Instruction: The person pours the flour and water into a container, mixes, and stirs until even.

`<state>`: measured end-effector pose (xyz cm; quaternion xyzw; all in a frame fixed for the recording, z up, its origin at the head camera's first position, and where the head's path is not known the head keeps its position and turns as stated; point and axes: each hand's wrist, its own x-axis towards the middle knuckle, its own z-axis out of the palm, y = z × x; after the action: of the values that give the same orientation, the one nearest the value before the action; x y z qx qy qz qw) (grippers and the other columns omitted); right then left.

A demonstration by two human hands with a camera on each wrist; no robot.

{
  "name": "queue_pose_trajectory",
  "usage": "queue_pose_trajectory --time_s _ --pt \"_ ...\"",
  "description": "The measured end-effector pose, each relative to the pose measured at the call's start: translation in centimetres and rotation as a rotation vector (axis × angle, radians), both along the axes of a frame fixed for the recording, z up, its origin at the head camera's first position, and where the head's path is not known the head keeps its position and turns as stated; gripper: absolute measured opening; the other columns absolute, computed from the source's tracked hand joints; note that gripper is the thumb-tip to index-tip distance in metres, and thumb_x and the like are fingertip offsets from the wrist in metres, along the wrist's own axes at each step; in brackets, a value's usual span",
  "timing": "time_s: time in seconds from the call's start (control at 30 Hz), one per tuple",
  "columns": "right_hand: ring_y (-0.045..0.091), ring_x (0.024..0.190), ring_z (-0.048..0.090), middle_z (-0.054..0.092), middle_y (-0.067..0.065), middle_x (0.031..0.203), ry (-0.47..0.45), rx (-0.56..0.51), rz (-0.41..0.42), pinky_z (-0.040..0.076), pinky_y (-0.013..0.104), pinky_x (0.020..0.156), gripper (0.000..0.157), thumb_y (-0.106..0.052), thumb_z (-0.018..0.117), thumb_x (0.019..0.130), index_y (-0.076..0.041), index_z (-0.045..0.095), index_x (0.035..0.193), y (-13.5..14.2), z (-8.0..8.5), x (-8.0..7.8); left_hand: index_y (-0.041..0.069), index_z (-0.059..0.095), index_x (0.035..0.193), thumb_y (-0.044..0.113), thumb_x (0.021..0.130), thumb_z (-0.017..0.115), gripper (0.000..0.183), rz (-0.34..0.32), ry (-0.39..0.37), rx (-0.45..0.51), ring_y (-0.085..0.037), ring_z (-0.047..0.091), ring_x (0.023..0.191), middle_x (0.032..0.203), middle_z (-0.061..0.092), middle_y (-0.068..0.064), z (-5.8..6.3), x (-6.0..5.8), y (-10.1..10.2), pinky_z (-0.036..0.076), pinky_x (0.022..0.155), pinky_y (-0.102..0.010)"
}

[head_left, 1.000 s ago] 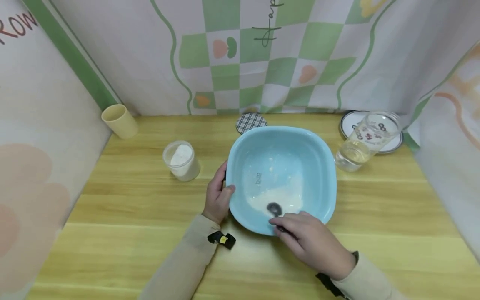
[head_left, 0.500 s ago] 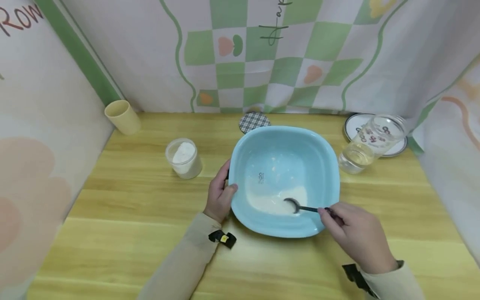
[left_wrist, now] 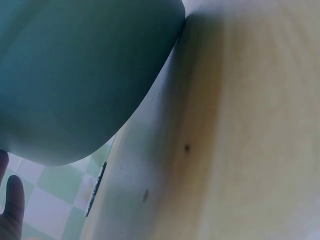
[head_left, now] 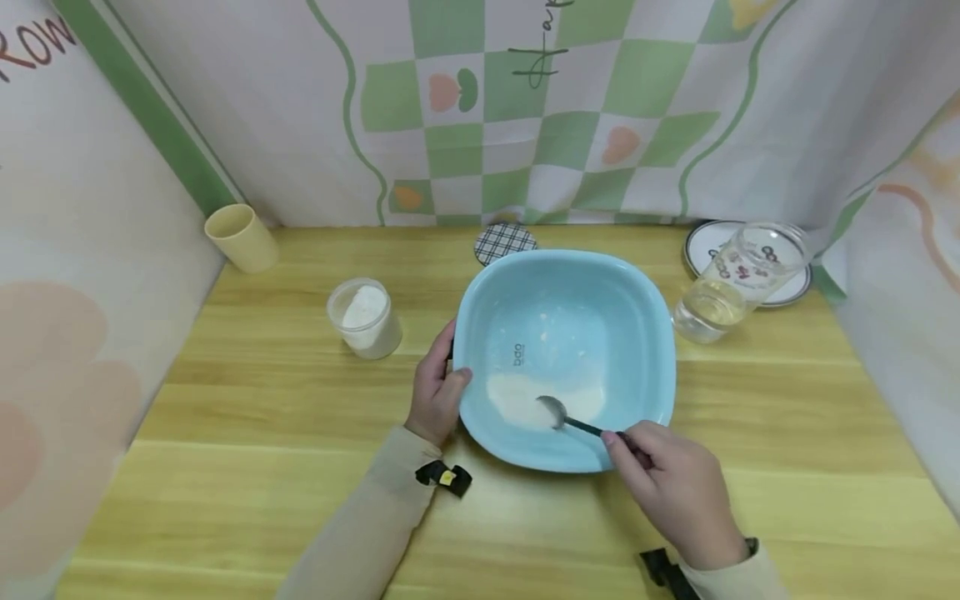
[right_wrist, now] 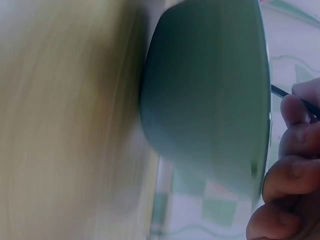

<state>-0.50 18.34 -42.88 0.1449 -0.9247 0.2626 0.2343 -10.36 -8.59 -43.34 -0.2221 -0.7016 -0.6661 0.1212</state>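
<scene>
A light blue basin stands in front of me, with a milky white mixture pooled toward its near side. My left hand grips the basin's left rim, thumb on top; the fingers under the rim are mostly hidden. From the lower right, my right hand holds a dark-handled metal spoon, its bowl at the mixture. In the right wrist view the curled fingers lie beside the basin's outer wall, pinching the thin dark handle. The left wrist view has the basin's underside and a few fingertips.
Left of the basin stands a clear tub of white powder. A pale yellow cup is at the back left. Behind the basin lies a checked coaster. At right, a glass with liquid stands before a white plate.
The spoon and right hand swung right across the near side of the basin, then came partway back left. My left hand keeps its grip on the rim.
</scene>
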Motion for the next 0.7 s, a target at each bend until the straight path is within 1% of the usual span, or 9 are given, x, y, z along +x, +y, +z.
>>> queue_pose_trajectory --time_s 0.17,0.23,0.3,0.37,0.47,0.53,0.6,0.7 --pt "-0.005 0.046 0.026 0.037 -0.015 0.055 0.038 -0.036 -0.144 0.024 0.015 0.039 0.039 -0.008 0.079 0.078 -0.027 0.05 0.059 2.1 0.5 0.4 -0.013 0.04 0.146 -0.016 0.077 0.04 0.069 -0.009 0.033 0.012 -0.043 0.05 0.131 0.146 0.047 -0.03 -2.5 -1.1 -0.1 0.046 0.106 -0.047" --pt "-0.006 0.045 0.025 0.036 -0.014 0.054 0.045 -0.059 -0.179 0.023 0.015 0.038 0.043 -0.007 0.079 0.077 -0.026 0.047 0.057 2.5 0.7 0.6 -0.01 0.04 0.147 -0.014 0.078 0.041 0.069 -0.018 0.038 0.012 -0.04 0.051 0.131 0.147 0.048 -0.027 -2.9 -1.3 -0.2 0.047 0.105 -0.047" --pt "-0.005 0.047 0.026 0.038 -0.014 0.055 0.038 -0.07 -0.165 0.025 0.014 0.038 0.041 -0.006 0.079 0.076 -0.026 0.048 0.057 2.3 0.8 0.7 -0.007 0.041 0.148 -0.011 0.079 0.042 0.07 -0.02 0.036 0.009 -0.038 0.052 0.131 0.147 0.048 -0.025 -3.1 -1.3 -0.3 0.048 0.105 -0.045" --pt "-0.005 0.05 0.03 0.041 -0.016 0.058 0.033 -0.055 -0.099 0.028 0.014 0.041 0.036 -0.008 0.08 0.076 -0.027 0.053 0.061 1.5 0.7 0.8 -0.005 0.042 0.149 -0.008 0.079 0.042 0.07 -0.013 0.032 0.008 -0.036 0.053 0.13 0.147 0.049 -0.023 -3.1 -1.3 -0.4 0.049 0.104 -0.043" --pt "-0.006 0.052 0.032 0.042 -0.02 0.063 -0.003 -0.044 0.022 0.029 0.012 0.043 0.033 -0.01 0.081 0.077 -0.03 0.057 0.067 -0.1 0.4 0.8 -0.005 0.042 0.149 -0.006 0.078 0.042 0.07 0.002 0.033 0.011 -0.036 0.052 0.132 0.148 0.049 -0.022 -3.1 -1.2 -0.5 0.048 0.105 -0.042" --pt "-0.006 0.053 0.032 0.041 -0.021 0.064 -0.013 -0.039 0.061 0.029 0.011 0.044 0.032 -0.01 0.082 0.076 -0.03 0.058 0.069 -0.7 0.3 0.7 -0.006 0.042 0.148 -0.006 0.078 0.042 0.07 0.004 0.042 0.014 -0.036 0.05 0.133 0.148 0.048 -0.023 -3.2 -1.2 -0.5 0.046 0.107 -0.042" --pt "-0.006 0.052 0.031 0.041 -0.021 0.063 -0.016 -0.046 0.042 0.028 0.011 0.043 0.031 -0.01 0.082 0.076 -0.03 0.06 0.069 -0.5 0.3 0.6 -0.007 0.041 0.148 -0.007 0.078 0.042 0.07 -0.001 0.049 0.017 -0.036 0.049 0.134 0.149 0.047 -0.023 -3.2 -1.2 -0.4 0.044 0.109 -0.042" --pt "-0.005 0.05 0.033 0.046 -0.017 0.061 0.029 -0.044 -0.05 0.03 0.013 0.042 0.025 -0.01 0.081 0.076 -0.024 0.063 0.066 0.8 0.7 0.5 -0.007 0.041 0.148 -0.007 0.078 0.041 0.07 -0.006 0.05 0.017 -0.035 0.049 0.134 0.148 0.048 -0.023 -3.3 -1.3 -0.4 0.045 0.108 -0.042"
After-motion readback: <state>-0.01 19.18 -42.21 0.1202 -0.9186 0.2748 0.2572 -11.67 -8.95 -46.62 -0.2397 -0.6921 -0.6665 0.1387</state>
